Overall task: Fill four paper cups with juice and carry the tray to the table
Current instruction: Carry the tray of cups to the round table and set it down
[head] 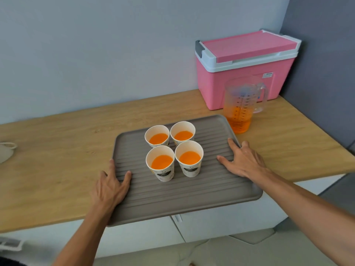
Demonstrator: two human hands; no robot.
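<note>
Jug (238, 116) and cooler (240, 83) stand behind the crosswise tray (172, 198); our left hand (109, 187) and right hand (244, 162) rest splayed on its ends.

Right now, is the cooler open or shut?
Shut: the pink lid sits flat on the cooler.

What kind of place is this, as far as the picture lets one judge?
Probably a home kitchen or pantry corner: a wooden countertop over white cabinets, a pink cooler box by the wall, and a measuring jug of orange juice beside a tray of filled paper cups.
</note>
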